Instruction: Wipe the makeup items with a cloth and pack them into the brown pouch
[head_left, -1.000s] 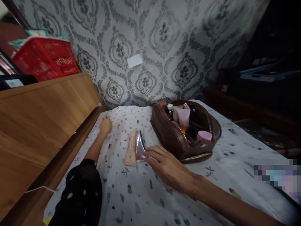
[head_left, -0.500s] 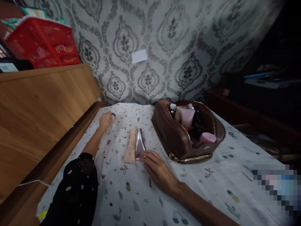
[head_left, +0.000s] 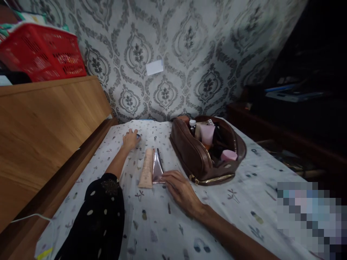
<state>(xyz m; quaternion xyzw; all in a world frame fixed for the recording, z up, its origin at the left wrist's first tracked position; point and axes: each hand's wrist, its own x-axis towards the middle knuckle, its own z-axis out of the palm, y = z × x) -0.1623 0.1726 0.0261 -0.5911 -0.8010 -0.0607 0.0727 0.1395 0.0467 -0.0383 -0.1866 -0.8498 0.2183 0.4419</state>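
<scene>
When read from the near side, open room across the patterned sheet [head_left: 162, 220], bounded by a wooden board [head_left: 51, 122] at left and a gaping brown bag [head_left: 187, 144] at right. Mid-sheet, a shiny pinkish tube [head_left: 157, 168] just beside a beige tube [head_left: 146, 170]. Lies flat, looks slick, narrows toward the dark far end. Near corner at the fingertips of the right hand [head_left: 180, 192], fingers close together; cannot tell whether pinching or merely touching. Farther, a dark-blue item [head_left: 138, 137], mostly hidden under the bent fingers of the left hand [head_left: 130, 139]; cannot tell whether gripped.
</scene>
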